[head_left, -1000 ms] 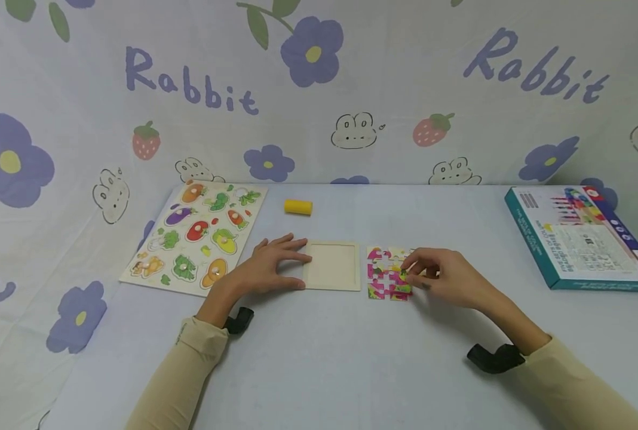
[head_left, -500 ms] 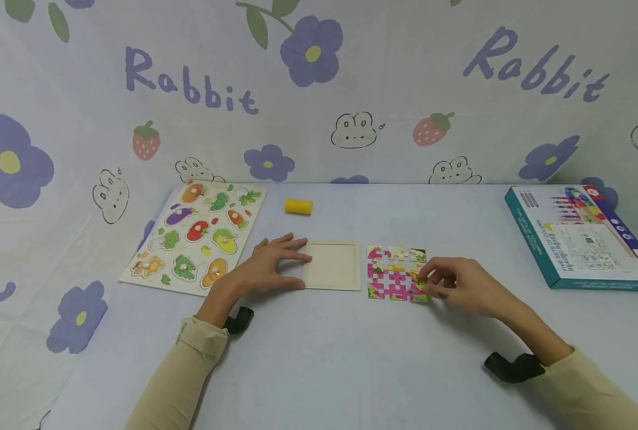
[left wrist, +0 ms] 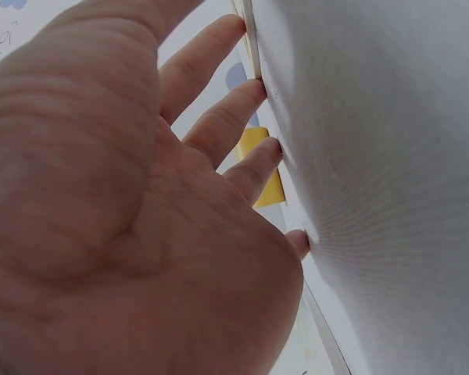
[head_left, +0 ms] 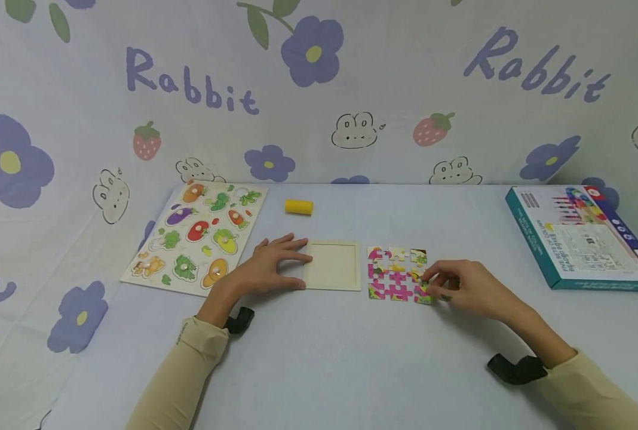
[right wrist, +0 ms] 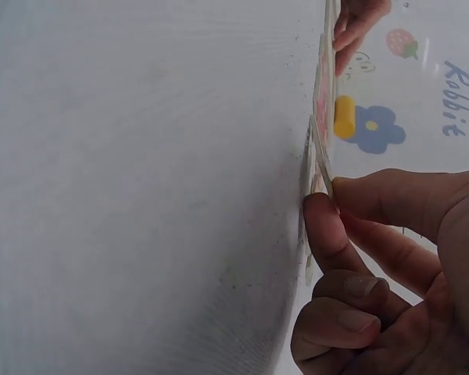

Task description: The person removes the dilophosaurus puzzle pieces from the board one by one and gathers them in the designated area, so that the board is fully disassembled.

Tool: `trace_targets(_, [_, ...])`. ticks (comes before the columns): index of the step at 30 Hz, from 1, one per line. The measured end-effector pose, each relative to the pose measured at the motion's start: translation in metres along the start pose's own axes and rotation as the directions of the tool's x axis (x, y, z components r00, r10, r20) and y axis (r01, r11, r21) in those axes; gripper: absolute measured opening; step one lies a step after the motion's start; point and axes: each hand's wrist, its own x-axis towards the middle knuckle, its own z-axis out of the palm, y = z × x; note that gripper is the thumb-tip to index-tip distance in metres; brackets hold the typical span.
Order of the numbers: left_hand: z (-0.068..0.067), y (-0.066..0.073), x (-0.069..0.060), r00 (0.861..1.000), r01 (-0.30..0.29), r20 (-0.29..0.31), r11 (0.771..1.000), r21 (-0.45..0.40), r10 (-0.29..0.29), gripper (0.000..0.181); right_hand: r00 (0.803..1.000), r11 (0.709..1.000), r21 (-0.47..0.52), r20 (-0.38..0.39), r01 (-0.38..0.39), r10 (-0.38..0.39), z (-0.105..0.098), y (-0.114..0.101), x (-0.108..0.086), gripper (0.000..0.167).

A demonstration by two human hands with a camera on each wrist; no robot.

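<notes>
A small jigsaw puzzle (head_left: pixel 397 278), pink, yellow and green, lies on the table to the right of a shallow square wooden frame (head_left: pixel 332 266). My right hand (head_left: pixel 472 286) is at the puzzle's lower right corner. Its thumb and forefinger pinch a thin puzzle piece (right wrist: pixel 320 152), which the right wrist view shows edge-on and tilted up from the table. My left hand (head_left: pixel 263 266) is spread at the frame's left side, thumb and forefinger touching its edge. The left wrist view shows the outstretched fingers (left wrist: pixel 223 121) with fingertips on the tabletop or frame edge.
A board with vegetable pictures (head_left: pixel 196 236) lies to the left, partly behind the left hand. A yellow cylinder (head_left: pixel 298 207) rests beyond the frame. At the right lies a flat teal-edged box (head_left: pixel 582 239). Printed cloth hangs behind the table.
My right hand has moved right across the puzzle and slightly toward me, uncovering its right column, and now pinches a piece at the lower right corner. The left hand has stayed still.
</notes>
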Motion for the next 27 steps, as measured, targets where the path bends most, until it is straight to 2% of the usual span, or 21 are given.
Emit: trace_targets(27, [0.0002, 0.0000, -0.0003, 1.000, -0.008, -0.007, 1.000, -0.001, 0.008, 0.057, 1.000, 1.000, -0.026, 0.004, -0.014, 0.014, 0.0037, -0.0014, 0.0015, 0.023])
